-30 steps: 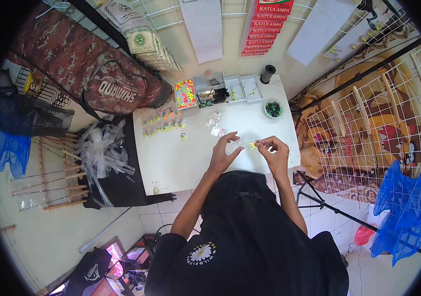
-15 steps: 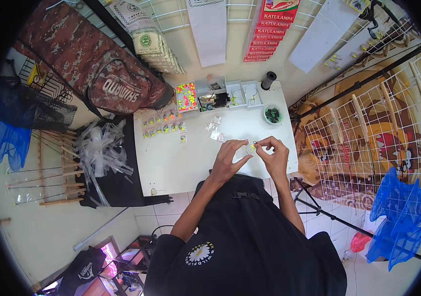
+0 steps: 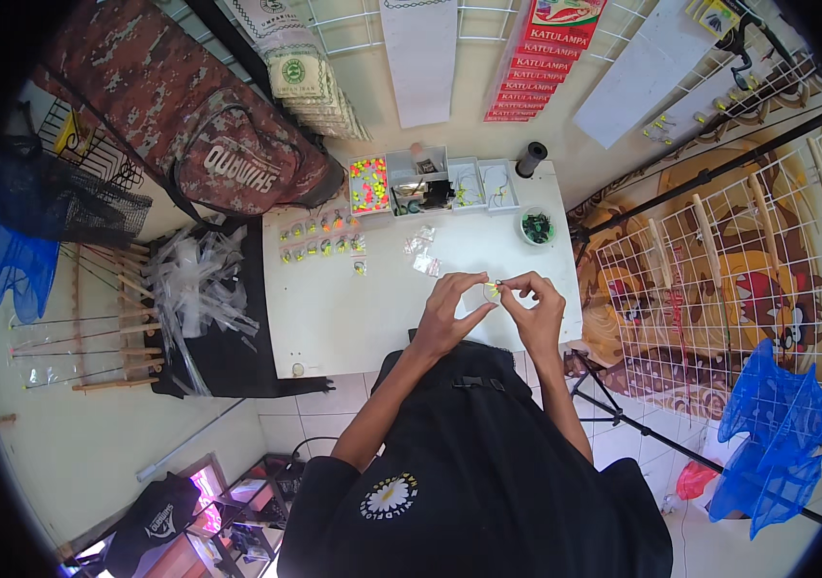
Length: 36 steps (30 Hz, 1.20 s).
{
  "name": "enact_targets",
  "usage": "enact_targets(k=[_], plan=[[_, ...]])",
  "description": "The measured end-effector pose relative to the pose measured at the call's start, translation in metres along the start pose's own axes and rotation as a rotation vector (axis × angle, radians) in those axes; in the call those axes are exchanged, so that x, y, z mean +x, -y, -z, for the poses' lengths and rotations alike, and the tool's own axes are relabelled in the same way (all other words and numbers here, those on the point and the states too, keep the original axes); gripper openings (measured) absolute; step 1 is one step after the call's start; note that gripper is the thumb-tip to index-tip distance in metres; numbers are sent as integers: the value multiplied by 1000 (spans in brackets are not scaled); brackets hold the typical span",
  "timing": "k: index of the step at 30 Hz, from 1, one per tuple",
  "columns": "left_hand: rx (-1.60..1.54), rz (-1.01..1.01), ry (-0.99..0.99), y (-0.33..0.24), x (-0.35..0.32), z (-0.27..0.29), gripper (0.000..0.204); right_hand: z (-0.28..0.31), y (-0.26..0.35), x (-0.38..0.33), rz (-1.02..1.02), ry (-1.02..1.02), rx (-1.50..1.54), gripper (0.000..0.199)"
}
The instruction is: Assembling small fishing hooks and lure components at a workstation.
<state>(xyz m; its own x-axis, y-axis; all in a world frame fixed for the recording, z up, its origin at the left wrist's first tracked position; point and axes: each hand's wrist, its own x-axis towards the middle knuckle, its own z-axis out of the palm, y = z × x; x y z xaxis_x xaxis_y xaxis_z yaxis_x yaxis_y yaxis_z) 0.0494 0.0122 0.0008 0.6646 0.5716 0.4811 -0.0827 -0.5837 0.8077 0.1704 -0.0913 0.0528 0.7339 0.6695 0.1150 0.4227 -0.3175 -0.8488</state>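
Over the front of the white table [image 3: 372,318], my two hands nearly meet. My right hand [image 3: 536,308] pinches a small yellow-green fishing rig [image 3: 494,289] with a dark bit at the top, between thumb and forefinger. My left hand [image 3: 447,313] is curved into a C beside it, thumb and forefinger tips apart. A thin, faint curved line seems to run between those tips, too fine to name. Beyond my hands lie small clear packets [image 3: 422,252]. To the left, rows of packed yellow and orange fishing rigs [image 3: 319,239] rest on the table.
Along the back stand a box of bright beads [image 3: 368,185], a grey box [image 3: 418,181] and white trays [image 3: 499,183]. A tub of dark green pieces [image 3: 537,227] and a black cylinder [image 3: 530,159] are at right. Plastic bags [image 3: 204,289] lie left; a tripod [image 3: 613,409] stands right.
The view has shifted slightly. My hands stay close together with the yellow-green rig between them, their pose almost the same.
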Motion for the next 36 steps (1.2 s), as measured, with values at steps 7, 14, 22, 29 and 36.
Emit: enact_targets(k=[7, 14, 22, 29, 36], plan=[[0, 25, -28, 0, -1, 1, 50, 0, 1, -3, 7, -41, -7, 9], [38, -14, -21, -1, 0, 1, 50, 1, -1, -2, 24, -23, -41, 9], [28, -16, -58, 0, 0, 2, 45, 4, 4, -1, 47, -32, -83, 9], [30, -41, -44, -2, 1, 3, 48, 5, 6, -1, 54, 21, -95, 9], [41, -70, -25, -3, 2, 4, 47, 3, 5, 0, 34, 57, -92, 8]])
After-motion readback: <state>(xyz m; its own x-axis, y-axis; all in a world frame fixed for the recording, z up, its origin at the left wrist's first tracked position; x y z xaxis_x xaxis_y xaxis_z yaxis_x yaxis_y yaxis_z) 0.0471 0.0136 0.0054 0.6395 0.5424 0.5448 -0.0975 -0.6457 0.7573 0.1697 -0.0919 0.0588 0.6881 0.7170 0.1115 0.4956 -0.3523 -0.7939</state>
